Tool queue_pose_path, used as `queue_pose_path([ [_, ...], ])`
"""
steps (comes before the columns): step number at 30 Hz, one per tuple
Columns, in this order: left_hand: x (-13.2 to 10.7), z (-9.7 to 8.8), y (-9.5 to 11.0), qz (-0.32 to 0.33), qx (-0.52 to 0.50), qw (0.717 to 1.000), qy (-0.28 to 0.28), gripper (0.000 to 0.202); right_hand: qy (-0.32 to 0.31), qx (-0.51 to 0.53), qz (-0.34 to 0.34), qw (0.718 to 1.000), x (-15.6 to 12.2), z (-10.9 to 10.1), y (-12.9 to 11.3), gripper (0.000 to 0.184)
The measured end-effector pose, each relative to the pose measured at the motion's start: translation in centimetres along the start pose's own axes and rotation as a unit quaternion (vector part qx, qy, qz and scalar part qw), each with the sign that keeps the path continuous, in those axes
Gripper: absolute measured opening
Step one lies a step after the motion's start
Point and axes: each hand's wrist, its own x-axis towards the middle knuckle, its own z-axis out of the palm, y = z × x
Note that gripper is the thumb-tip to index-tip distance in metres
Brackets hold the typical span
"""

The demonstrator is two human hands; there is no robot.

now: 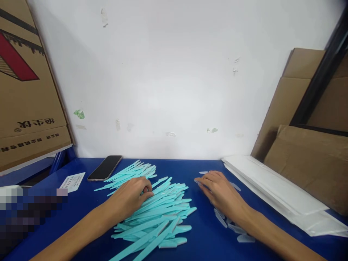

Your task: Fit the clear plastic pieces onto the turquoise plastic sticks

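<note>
A large heap of turquoise eyebrow razors (163, 206) lies on the blue table, with a smaller heap of the same razors (136, 170) behind it. My left hand (136, 194) rests at the left side of the large heap, its fingers curled inward; what they hold, if anything, is hidden. To the right, my right hand (217, 188) is bent down to the table with its fingers close together. A clear plastic blade cover (197, 182) shows at its fingertips. More clear covers (220, 218) lie loose beneath and around this hand, partly hidden by it.
A phone (105, 168) and a white printed card (73, 182) lie at the back left. White flat sheets or bags (274, 188) are stacked along the right. Cardboard boxes (29, 90) flank the table (187, 166), and a white wall (168, 79) closes off the back.
</note>
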Motion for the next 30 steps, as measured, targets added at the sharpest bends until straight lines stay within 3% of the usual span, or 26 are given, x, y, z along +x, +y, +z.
queue_pose_path([
  [19,0.1,-0.1,0.0,0.019,0.024,0.999,0.015,0.025,0.017,0.079,0.04,0.996,0.0,-0.8,-1.4,0.028],
  [25,-0.2,-0.3,0.4,0.048,-0.008,0.996,0.074,0.024,0.029,0.116,0.035,0.992,0.1,-1.2,-1.6,0.027],
  [30,-0.5,-0.3,1.0,0.145,-0.025,0.979,0.14,0.027,0.049,0.129,0.021,0.99,0.0,-1.3,-1.9,0.027],
])
